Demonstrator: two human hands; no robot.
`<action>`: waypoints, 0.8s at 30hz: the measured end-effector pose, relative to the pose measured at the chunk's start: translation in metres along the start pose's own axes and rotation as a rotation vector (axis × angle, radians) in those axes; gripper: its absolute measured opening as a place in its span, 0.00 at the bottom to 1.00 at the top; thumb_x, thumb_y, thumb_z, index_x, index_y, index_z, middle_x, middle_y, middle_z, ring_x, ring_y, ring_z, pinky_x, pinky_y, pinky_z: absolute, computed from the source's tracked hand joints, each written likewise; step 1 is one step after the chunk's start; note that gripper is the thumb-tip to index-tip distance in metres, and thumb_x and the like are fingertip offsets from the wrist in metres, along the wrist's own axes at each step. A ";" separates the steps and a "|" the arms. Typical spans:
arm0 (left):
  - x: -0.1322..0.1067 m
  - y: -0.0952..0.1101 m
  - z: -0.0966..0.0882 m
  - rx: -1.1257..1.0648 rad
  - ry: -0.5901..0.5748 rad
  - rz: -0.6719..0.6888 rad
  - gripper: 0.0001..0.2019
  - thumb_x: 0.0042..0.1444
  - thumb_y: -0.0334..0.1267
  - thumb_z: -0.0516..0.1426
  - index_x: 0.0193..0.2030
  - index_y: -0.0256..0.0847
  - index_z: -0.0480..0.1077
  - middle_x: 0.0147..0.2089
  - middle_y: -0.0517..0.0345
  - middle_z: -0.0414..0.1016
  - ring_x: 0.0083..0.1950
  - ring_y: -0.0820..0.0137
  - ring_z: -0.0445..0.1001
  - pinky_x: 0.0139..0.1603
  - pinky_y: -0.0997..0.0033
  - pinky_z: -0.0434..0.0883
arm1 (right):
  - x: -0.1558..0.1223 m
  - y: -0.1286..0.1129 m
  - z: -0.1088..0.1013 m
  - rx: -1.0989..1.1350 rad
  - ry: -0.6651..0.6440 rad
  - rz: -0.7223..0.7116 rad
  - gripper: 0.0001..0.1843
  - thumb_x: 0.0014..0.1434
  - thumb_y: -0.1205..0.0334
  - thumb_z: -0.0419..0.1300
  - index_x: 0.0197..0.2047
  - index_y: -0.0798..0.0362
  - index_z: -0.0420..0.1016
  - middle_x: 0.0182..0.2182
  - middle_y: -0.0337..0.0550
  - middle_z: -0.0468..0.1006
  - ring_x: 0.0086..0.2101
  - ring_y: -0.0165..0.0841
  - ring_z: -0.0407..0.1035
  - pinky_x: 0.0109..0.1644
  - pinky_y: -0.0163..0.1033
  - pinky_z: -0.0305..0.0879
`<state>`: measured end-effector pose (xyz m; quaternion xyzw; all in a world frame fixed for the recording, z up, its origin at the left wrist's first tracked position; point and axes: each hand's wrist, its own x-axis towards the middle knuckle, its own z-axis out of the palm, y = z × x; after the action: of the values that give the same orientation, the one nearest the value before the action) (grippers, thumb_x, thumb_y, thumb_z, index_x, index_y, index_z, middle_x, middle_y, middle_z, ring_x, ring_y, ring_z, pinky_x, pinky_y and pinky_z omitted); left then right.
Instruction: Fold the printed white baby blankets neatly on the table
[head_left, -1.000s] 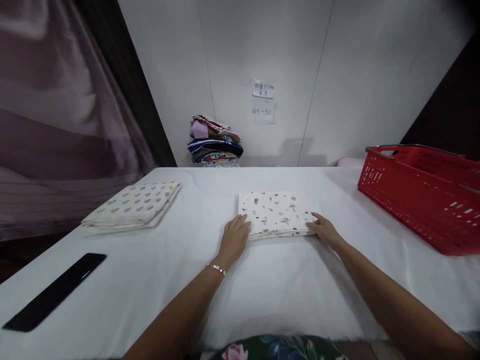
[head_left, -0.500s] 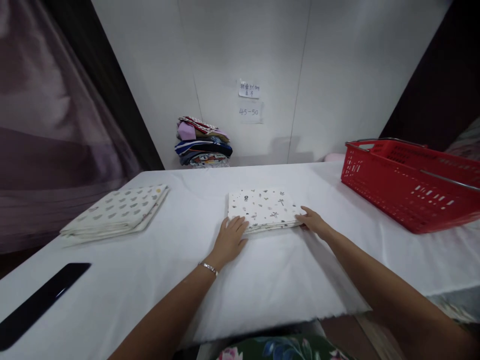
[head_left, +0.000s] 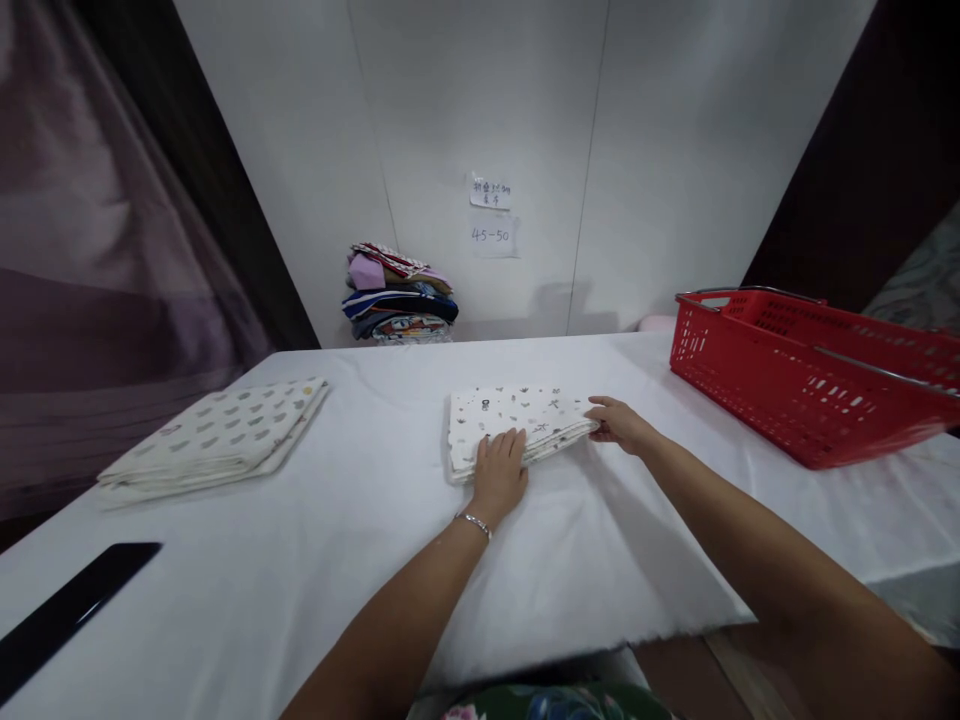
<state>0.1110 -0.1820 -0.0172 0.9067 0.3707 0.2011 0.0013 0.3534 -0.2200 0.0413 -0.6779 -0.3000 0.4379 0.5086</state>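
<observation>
A white folded cloth with small grey plant prints lies in front of me on the white-covered table. My left hand rests flat on its near edge, fingers stretched out over the top layers; a bracelet is on that wrist. With my right hand I pinch the right near corner between thumb and fingers, and that corner is lifted a little off the table. Several layers show along the near edge.
Left of me lies another folded cloth with grey prints, and nearer a black phone-like slab. A red basket with metal handles stands at the right. Folded fabrics are stacked by the wall, near paper notes.
My left hand has slid right from the cloth's left near corner to the middle of its near edge. My right hand has raised the right corner slightly.
</observation>
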 end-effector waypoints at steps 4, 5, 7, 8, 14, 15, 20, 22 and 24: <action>0.003 0.002 0.002 0.021 0.026 -0.045 0.31 0.52 0.29 0.48 0.65 0.42 0.50 0.58 0.50 0.63 0.58 0.60 0.59 0.61 0.55 0.51 | -0.003 -0.006 0.003 -0.018 0.034 -0.020 0.34 0.47 0.70 0.60 0.59 0.56 0.60 0.24 0.39 0.71 0.22 0.27 0.64 0.29 0.36 0.70; 0.003 0.001 0.002 0.033 0.033 -0.051 0.31 0.53 0.27 0.47 0.65 0.41 0.51 0.56 0.49 0.65 0.56 0.60 0.60 0.59 0.56 0.53 | -0.004 -0.007 0.004 -0.022 0.046 -0.026 0.35 0.47 0.70 0.59 0.60 0.55 0.60 0.27 0.40 0.72 0.23 0.26 0.64 0.29 0.36 0.70; 0.002 -0.003 0.003 0.059 0.049 -0.055 0.30 0.53 0.24 0.44 0.64 0.40 0.54 0.53 0.48 0.66 0.53 0.61 0.62 0.57 0.57 0.55 | -0.006 -0.005 0.004 -0.042 0.075 -0.056 0.36 0.46 0.70 0.59 0.60 0.52 0.60 0.37 0.45 0.74 0.26 0.27 0.65 0.29 0.35 0.70; 0.002 -0.006 0.003 0.070 0.055 -0.054 0.30 0.53 0.22 0.43 0.64 0.40 0.54 0.52 0.48 0.67 0.52 0.62 0.62 0.56 0.57 0.56 | -0.006 -0.003 0.003 -0.060 0.084 -0.084 0.36 0.46 0.70 0.59 0.60 0.51 0.61 0.42 0.46 0.73 0.27 0.27 0.66 0.29 0.34 0.69; -0.004 -0.026 -0.003 0.134 0.057 -0.063 0.31 0.53 0.22 0.43 0.65 0.41 0.53 0.52 0.48 0.67 0.53 0.61 0.62 0.56 0.56 0.55 | -0.005 0.011 -0.002 -0.176 0.029 -0.250 0.26 0.47 0.66 0.58 0.52 0.52 0.73 0.43 0.42 0.76 0.29 0.27 0.65 0.27 0.30 0.61; -0.006 -0.029 -0.006 0.146 0.055 -0.064 0.31 0.53 0.22 0.43 0.65 0.41 0.53 0.52 0.48 0.67 0.52 0.61 0.62 0.56 0.56 0.56 | -0.005 0.013 -0.003 -0.188 0.018 -0.266 0.23 0.47 0.64 0.58 0.49 0.53 0.75 0.41 0.42 0.77 0.29 0.27 0.65 0.27 0.31 0.61; -0.014 -0.044 -0.013 0.183 0.060 -0.051 0.30 0.54 0.22 0.43 0.64 0.41 0.55 0.48 0.47 0.69 0.50 0.62 0.64 0.54 0.57 0.58 | -0.007 0.029 -0.008 -0.218 -0.041 -0.336 0.18 0.48 0.57 0.57 0.42 0.54 0.78 0.36 0.42 0.78 0.33 0.31 0.66 0.31 0.33 0.63; -0.017 -0.050 -0.013 0.198 0.071 -0.034 0.30 0.54 0.22 0.43 0.64 0.41 0.55 0.47 0.48 0.69 0.50 0.62 0.64 0.54 0.58 0.57 | -0.010 0.036 -0.010 -0.232 -0.071 -0.354 0.19 0.49 0.56 0.56 0.43 0.53 0.77 0.39 0.42 0.77 0.37 0.33 0.68 0.36 0.36 0.66; -0.019 -0.054 -0.014 0.220 0.072 -0.018 0.31 0.53 0.21 0.43 0.64 0.41 0.54 0.48 0.48 0.69 0.51 0.62 0.64 0.55 0.58 0.57 | -0.013 0.046 -0.012 -0.270 -0.110 -0.404 0.20 0.48 0.58 0.57 0.45 0.52 0.76 0.45 0.43 0.75 0.44 0.36 0.68 0.44 0.39 0.67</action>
<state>0.0571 -0.1573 -0.0194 0.8901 0.3986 0.1918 -0.1097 0.3565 -0.2499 0.0029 -0.6413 -0.5124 0.3196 0.4733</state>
